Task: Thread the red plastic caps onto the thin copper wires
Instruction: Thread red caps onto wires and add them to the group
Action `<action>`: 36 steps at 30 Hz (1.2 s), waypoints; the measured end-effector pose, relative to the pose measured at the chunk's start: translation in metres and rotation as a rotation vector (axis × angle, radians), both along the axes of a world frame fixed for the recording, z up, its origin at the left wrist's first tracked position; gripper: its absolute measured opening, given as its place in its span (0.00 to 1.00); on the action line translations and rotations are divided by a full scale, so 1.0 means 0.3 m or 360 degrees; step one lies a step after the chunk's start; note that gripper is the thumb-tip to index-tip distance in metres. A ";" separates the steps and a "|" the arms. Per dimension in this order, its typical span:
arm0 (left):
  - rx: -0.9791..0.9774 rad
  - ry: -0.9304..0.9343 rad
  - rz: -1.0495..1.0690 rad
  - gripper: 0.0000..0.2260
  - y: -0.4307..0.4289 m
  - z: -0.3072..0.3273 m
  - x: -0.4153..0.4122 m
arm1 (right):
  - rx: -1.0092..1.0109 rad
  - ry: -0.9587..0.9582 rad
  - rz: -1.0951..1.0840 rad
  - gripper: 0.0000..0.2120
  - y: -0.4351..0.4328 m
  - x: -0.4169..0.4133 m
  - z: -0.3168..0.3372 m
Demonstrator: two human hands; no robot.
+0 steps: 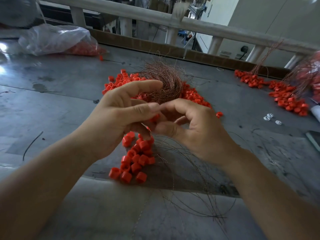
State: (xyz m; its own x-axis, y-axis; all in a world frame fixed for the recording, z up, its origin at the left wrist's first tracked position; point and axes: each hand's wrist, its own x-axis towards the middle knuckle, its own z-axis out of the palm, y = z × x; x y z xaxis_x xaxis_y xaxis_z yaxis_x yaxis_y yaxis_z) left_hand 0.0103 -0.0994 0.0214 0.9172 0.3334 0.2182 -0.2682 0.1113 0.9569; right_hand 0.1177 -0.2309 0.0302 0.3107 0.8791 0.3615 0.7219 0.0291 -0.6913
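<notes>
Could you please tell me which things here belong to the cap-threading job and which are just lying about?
In the job: left hand pinching a red cap; right hand; strung caps hanging beneath; loose cap pile; copper wire bundle.
Lying about: plastic bag of caps; white bits; dark wire scrap.

Caps (136,161): red plastic, smooth, slight sheen. Wire bundle (164,84): thin bare copper, dull. Table (60,101): grey sheet metal, scuffed, stained. Bag (55,38): clear glossy plastic film.
</notes>
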 end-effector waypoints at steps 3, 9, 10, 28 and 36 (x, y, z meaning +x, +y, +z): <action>-0.0093 -0.0062 0.0021 0.21 0.013 0.006 -0.004 | 0.0038 -0.0029 -0.0096 0.07 -0.006 0.017 0.000; -0.0115 -0.0073 0.0157 0.14 0.030 0.015 -0.010 | 0.0018 -0.0158 -0.0285 0.03 -0.021 0.031 0.023; -0.0109 -0.0060 0.0212 0.12 0.034 0.016 -0.010 | 0.0003 -0.0171 -0.0289 0.03 -0.021 0.031 0.024; 0.1639 0.0829 0.1055 0.13 0.124 -0.101 0.078 | -0.0503 -0.0402 -0.0245 0.20 -0.020 0.037 -0.001; 0.1658 0.0855 0.1050 0.05 0.121 -0.099 0.082 | -0.0388 -0.0382 -0.0381 0.19 -0.027 0.045 0.010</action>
State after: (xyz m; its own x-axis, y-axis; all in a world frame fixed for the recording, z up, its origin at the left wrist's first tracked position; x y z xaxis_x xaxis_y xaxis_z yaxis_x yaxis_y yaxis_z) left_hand 0.0348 -0.0632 -0.0084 0.7025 0.6427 0.3055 0.4430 -0.7310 0.5191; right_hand 0.1313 -0.2389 0.0331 0.4491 0.8609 0.2390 0.8299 -0.3028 -0.4685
